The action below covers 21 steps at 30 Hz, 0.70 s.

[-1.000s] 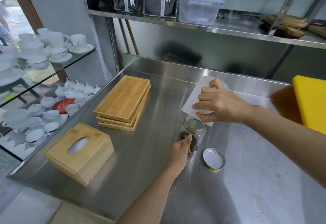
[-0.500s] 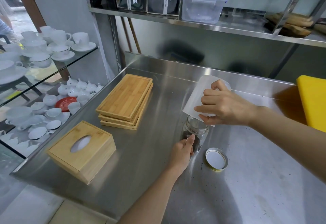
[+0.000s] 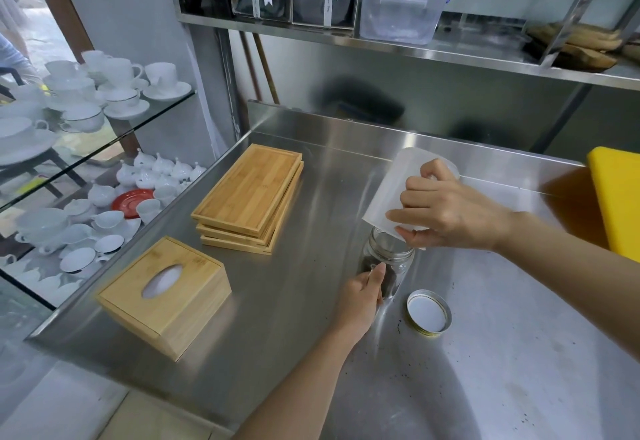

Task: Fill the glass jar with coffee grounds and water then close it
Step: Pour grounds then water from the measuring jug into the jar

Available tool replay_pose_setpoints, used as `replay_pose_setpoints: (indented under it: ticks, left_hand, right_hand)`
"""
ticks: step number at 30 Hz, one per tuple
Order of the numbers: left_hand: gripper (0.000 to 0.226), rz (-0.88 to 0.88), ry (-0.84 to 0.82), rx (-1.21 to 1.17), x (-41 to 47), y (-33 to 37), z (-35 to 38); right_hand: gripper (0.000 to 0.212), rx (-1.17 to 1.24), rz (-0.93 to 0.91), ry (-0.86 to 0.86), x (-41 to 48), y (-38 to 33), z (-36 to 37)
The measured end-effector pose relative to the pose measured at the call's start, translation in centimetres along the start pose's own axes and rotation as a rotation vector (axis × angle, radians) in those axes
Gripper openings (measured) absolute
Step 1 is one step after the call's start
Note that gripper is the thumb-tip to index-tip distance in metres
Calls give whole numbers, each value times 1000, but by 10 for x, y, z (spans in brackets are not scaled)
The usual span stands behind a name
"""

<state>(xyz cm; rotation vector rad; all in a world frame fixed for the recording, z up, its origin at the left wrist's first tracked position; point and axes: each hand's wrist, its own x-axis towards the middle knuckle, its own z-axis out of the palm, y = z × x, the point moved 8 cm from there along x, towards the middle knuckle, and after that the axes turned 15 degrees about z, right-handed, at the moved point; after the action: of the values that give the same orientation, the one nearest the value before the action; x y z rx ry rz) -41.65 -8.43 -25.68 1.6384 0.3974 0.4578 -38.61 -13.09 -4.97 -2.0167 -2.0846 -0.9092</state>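
Here, glass jar (image 3: 389, 263) in left hand (image 3: 360, 297) grip, right hand (image 3: 446, 214) tilting cup (image 3: 391, 194) above

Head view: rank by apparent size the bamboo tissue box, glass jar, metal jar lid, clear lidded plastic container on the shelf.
1. Bamboo tissue box, largest.
2. Clear lidded plastic container on the upper shelf; it sits farther back, so true size is unsure.
3. Glass jar, partly hidden by both hands.
4. Round metal jar lid, close to the jar.

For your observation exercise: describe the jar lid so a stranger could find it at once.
On the steel counter, look just right of the glass jar that the left hand steadies. The lid lies flat, apart from the jar: a round metal ring, white inside.
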Motion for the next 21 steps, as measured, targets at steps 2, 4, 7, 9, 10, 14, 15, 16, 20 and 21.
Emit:
replay_pose_setpoints:
  ticks: [2,4,7,9,10,14,15,16,20,21]
  left_hand:
    - [49,-2,-6,-5,-1,1,0]
    - [48,0,-4,-11,-1,2,0]
    - [47,1,4,-16,0,3,-1]
    - [47,0,2,-15,0,3,-1]
    - [48,0,-1,-12,0,2,0]
    - [49,-1,0,-18,0,-1,0]
    - [50,2,3,-18,1,-2,0]
    - [50,6,6,-20,1,-3,0]
    - [50,9,39,-49,3,-4,-1]
    - [50,11,43,-50,3,-4,-1]
  right_hand:
    - [47,-7,-11,-5,-2,-3,1]
    - [48,-7,0,-4,-3,-3,0]
    - [50,4,7,-4,-2,-3,-4]
    - [39,-1,14,18,-2,-2,-7]
    - [36,1,24,23,-3,-1,-8]
    - [40,82,78,-6,-5,-1,-6]
    - [33,118,135,7,-4,4,-7]
    - [27,152,219,36,-5,12,-9]
    - [32,366,678,107,-20,53,-17]
    - [34,425,804,113,-30,63,-17]
